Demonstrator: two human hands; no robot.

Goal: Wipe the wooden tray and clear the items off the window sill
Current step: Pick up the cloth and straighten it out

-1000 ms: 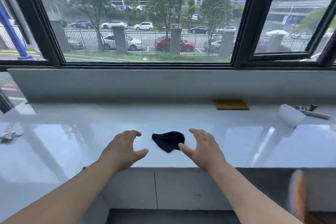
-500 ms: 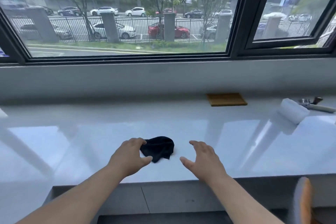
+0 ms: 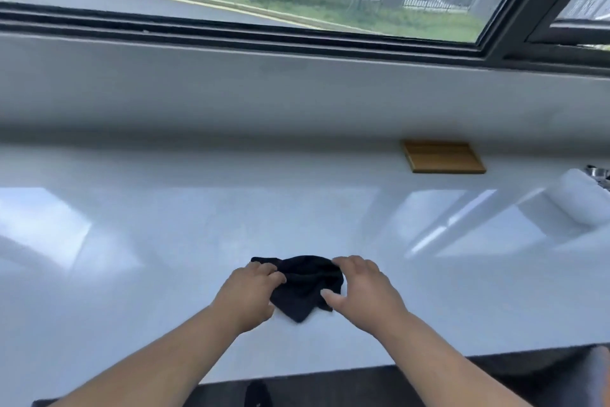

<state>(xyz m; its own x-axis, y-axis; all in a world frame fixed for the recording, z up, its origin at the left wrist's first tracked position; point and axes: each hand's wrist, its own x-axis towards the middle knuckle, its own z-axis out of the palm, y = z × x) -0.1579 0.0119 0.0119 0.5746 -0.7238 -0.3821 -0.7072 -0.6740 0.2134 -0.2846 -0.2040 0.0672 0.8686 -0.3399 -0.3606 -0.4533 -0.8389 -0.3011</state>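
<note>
A crumpled black cloth (image 3: 305, 287) lies on the glossy white window sill (image 3: 165, 241), near its front edge. My left hand (image 3: 247, 296) grips the cloth's left edge with curled fingers. My right hand (image 3: 361, 291) rests on the cloth's right side, fingers bent over its top edge and thumb against it. The small wooden tray (image 3: 442, 156) lies flat at the back of the sill, up and to the right, well apart from both hands.
A white paper roll (image 3: 576, 200) lies at the right edge of the sill, with a metal object (image 3: 599, 173) partly cut off behind it. The grey wall and black window frame (image 3: 297, 40) rise behind the sill. A dark floor strip runs below the sill's front edge.
Both hands have closed in on the black cloth from either side and now touch it. The view has tilted down and moved closer to the sill.
</note>
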